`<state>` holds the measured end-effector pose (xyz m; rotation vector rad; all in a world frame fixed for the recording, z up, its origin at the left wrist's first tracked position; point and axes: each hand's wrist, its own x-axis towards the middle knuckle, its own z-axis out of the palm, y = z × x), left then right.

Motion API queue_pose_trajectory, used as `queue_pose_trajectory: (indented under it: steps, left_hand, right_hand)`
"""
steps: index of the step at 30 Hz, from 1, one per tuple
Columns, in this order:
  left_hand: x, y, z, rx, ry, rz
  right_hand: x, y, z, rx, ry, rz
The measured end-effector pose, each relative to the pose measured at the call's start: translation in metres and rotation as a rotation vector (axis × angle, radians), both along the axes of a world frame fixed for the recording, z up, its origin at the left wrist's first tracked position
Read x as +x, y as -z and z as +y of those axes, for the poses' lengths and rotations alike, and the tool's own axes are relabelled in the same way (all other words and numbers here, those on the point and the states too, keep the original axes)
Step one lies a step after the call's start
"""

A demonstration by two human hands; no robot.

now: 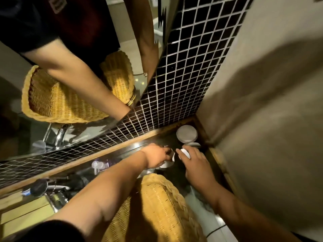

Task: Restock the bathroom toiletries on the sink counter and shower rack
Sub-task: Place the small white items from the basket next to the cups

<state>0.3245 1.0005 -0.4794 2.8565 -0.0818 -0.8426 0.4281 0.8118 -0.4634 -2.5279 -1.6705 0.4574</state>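
The toiletries are small and white. At mid-frame the left hand [157, 155] has its grip curled round a white cup-like piece [168, 164]; exactly what it is cannot be told. Just right of it, the right hand [195, 165] has its grip pinched on a small white round cap [185, 153] at the fingertips. Both are low over the dark counter [134, 145], near the corner where a round white lidded jar [186, 133] stands by the black tiled wall [183, 75]. A wicker basket [157, 206] sits at bottom centre under the left forearm, its inside hidden. A clear pump bottle [97, 166] stands left of the hands
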Motion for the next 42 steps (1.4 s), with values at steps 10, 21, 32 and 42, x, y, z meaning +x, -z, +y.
queue_pose_trajectory:
  steps: [10,21,32,42]
  left_hand:
    - [0.004,0.012,-0.006,0.069,-0.009,-0.005]
    - [-0.011,0.014,-0.009,0.04,-0.093,-0.035]
    - [-0.058,0.01,-0.006,0.085,-0.316,-0.03]
    - [-0.09,0.014,0.008,0.122,-0.425,-0.062]
  right_hand:
    - [0.006,0.009,-0.002,0.002,-0.025,-0.026]
    - [-0.007,0.012,0.003,0.039,-0.042,-0.041]
    - [-0.019,0.004,0.014,0.089,0.002,0.008]
    - [-0.033,0.018,0.048,0.001,-0.04,0.128]
